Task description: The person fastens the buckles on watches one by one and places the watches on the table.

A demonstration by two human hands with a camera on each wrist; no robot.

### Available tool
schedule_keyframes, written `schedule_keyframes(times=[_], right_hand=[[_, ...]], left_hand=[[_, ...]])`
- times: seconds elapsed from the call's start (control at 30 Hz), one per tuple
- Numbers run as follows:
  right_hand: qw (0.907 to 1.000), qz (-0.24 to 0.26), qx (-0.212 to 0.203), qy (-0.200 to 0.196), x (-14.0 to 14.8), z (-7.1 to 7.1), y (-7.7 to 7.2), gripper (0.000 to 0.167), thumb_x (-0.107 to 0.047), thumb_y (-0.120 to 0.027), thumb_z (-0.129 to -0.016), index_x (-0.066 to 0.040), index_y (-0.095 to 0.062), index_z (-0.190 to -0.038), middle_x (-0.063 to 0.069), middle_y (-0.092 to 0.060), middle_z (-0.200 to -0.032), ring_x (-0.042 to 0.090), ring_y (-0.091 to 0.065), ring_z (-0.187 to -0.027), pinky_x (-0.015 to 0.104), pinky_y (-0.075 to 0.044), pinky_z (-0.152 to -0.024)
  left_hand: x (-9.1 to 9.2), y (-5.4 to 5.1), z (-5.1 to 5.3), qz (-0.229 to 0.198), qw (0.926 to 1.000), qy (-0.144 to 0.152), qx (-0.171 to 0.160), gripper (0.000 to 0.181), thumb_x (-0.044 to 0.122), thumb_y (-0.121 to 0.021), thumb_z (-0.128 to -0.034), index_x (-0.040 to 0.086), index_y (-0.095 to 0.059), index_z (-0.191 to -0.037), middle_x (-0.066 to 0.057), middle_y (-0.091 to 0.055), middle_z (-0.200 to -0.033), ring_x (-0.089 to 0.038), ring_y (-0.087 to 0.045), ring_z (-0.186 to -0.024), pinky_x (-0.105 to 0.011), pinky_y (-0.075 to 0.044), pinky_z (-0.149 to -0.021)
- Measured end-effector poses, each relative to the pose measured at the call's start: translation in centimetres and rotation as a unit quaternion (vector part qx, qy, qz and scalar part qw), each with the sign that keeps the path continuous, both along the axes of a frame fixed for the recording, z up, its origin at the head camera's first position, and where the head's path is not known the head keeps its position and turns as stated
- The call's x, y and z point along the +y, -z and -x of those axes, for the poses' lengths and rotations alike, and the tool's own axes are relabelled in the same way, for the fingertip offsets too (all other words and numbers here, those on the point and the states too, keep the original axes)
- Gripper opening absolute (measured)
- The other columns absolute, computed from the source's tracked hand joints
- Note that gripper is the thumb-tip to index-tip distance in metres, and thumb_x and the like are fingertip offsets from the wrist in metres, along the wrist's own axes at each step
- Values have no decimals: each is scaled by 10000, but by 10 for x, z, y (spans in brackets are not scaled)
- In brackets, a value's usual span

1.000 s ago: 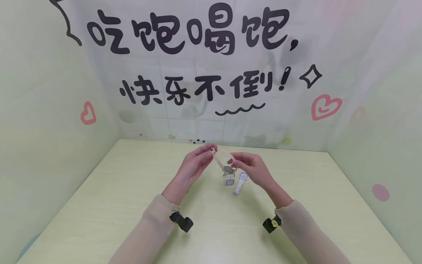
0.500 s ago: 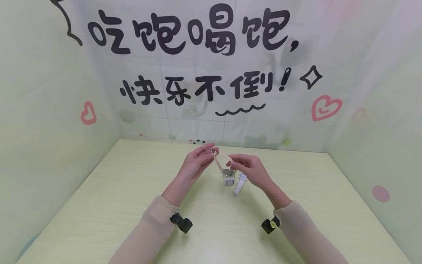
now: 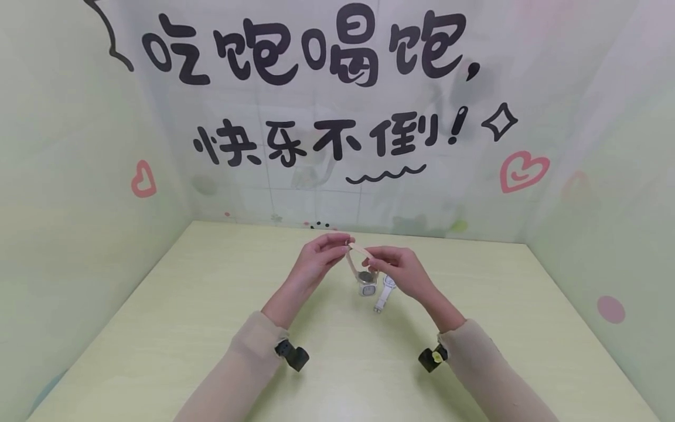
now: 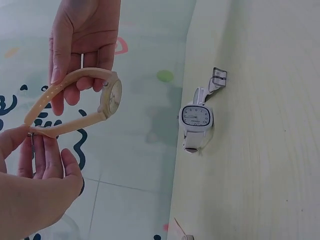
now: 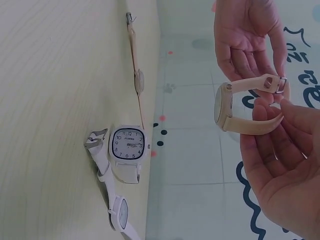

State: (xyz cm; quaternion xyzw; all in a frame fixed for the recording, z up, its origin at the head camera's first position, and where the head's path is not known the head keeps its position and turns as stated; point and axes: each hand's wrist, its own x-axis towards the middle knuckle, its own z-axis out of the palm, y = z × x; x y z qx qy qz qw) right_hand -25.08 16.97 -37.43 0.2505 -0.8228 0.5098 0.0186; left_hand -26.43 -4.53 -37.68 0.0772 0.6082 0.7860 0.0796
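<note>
Between the fingers of the two hands is a beige watch (image 4: 111, 97), raised above the table (image 3: 337, 357), with its round case hanging lower than the fingertips. The left hand (image 3: 320, 256) pinches the end of the strap with the buckle (image 5: 282, 84); its thumb and fingers are brought close together there. The right hand (image 3: 402, 268) pinches the strap with holes (image 4: 47, 98), thumb on one side and curled fingers on the other. Both strap ends come near to each other, so the watch makes a loop, but I cannot tell if the tip is inside the buckle. Below the fingers, between the hands, a white square watch (image 5: 128, 144) stands on the table. Just beside it, below the right fingers, lies another white watch (image 5: 120, 212). Toward the side of the left fingers, a slim watch (image 5: 139, 81) with pinkish strap is on the table too.
</note>
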Motion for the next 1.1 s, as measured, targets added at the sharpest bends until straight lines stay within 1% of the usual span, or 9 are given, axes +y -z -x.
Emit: schedule_keyframes(times=[0.07,0.17,0.27,0.43,0.5,0.7,0.87,0.97,1.1], right_hand=[[10000,-18,-9,1,0,0,0,288,-94,-613,-983,20,-664,-1242,204,-745,-1051,314,-724,-943,471,-596,-868],[10000,-18,-8,8,0,-1,0,286,-96,-615,-981,20,-666,-1237,205,-745,-1055,308,-725,-948,531,-574,-889],[10000,-19,-16,1,0,-1,0,286,-99,-616,-981,21,-666,-1237,206,-744,-1059,303,-726,-953,525,-574,-897],[10000,-6,-69,-57,0,-1,1,286,-91,-611,-983,34,-661,-1236,219,-740,-1055,323,-724,-944,545,-566,-895],[9999,-44,-82,-66,0,-2,2,282,-88,-611,-982,39,-663,-1229,220,-740,-1053,323,-724,-950,525,-573,-895],[9995,-254,-176,-29,-1,-3,2,270,-78,-617,-975,43,-673,-1210,208,-746,-1040,300,-731,-959,373,-607,-868],[9994,-253,-243,-74,-1,-4,3,277,-78,-613,-978,47,-666,-1219,213,-742,-1061,324,-726,-987,383,-601,-887],[9994,-212,-249,-102,-1,-2,2,278,-77,-609,-980,47,-663,-1223,218,-738,-1073,336,-721,-1001,402,-597,-898],[9993,-266,-265,-82,-1,0,0,286,-88,-607,-983,39,-659,-1234,211,-737,-1083,314,-721,-1005,407,-594,-908]], left_hand=[[1,1,0,127,9999,20,60,344,5,-597,-968,-8,-596,-1312,-88,-655,-1292,-114,-633,-1158,-272,-492,-1061],[2,1,0,301,9994,38,152,343,13,-605,-966,-5,-604,-1309,-108,-646,-1308,-106,-631,-1149,-299,-483,-1080],[2,2,0,451,9987,61,232,341,23,-614,-965,3,-611,-1305,-114,-642,-1312,-100,-629,-1140,-330,-472,-1098],[2,2,-1,829,9956,111,426,327,64,-632,-962,35,-632,-1288,-89,-663,-1289,-120,-621,-1166,-349,-469,-1105],[2,2,-1,1001,9934,115,541,316,83,-640,-960,53,-646,-1275,-78,-676,-1275,-133,-621,-1174,-359,-468,-1106],[0,6,-1,1410,9863,181,836,308,105,-665,-949,80,-668,-1256,-86,-690,-1264,-172,-646,-1169,-386,-488,-1083],[0,7,-1,1636,9814,237,972,313,105,-672,-944,71,-666,-1255,-114,-688,-1274,-216,-653,-1189,-368,-515,-1051],[0,6,-1,1664,9805,247,1020,306,108,-672,-945,63,-669,-1247,-127,-687,-1273,-237,-654,-1192,-377,-520,-1047],[2,5,0,1702,9804,214,968,304,126,-680,-943,75,-676,-1243,-118,-679,-1284,-247,-662,-1192,-406,-504,-1066]])
